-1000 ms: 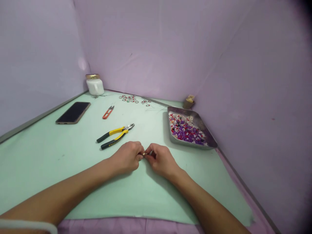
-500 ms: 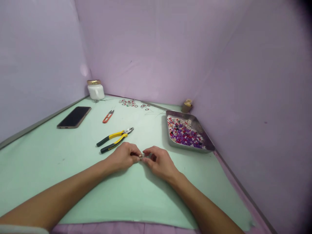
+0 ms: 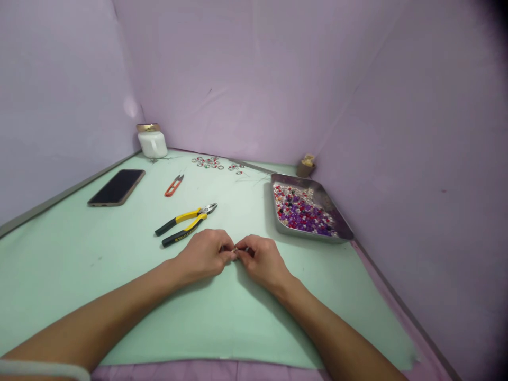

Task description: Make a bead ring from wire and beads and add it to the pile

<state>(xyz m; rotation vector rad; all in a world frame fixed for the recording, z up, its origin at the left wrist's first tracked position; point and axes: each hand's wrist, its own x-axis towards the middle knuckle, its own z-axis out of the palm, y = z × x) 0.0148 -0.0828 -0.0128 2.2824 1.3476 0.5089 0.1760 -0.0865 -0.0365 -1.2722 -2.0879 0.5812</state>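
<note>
Between my fingertips is a small beaded ring (image 3: 235,252), mostly covered by the fingers, so its full shape is hard to make out. My left hand (image 3: 206,254) pinches it from the left, thumb against forefinger. From the right, my right hand (image 3: 264,262) pinches the same piece, its fingertips almost touching the left ones. Just beyond my left hand lie pliers (image 3: 190,223) with yellow and black handles, jaws pointing away to the right. Farther back, several finished-looking beaded rings (image 3: 208,162) are spread in a loose group.
A metal tray (image 3: 309,236) of purple, red and white beads stands at the right. Orange thread snips (image 3: 173,186) and a phone (image 3: 118,187) lie to the left. A white jar (image 3: 153,144) and a small brown pot (image 3: 305,168) stand at the back by the walls.
My hands have come closer together around the beaded ring, and the right fingertips have closed onto it. The view has shifted slightly; the tools and tray stay in place.
</note>
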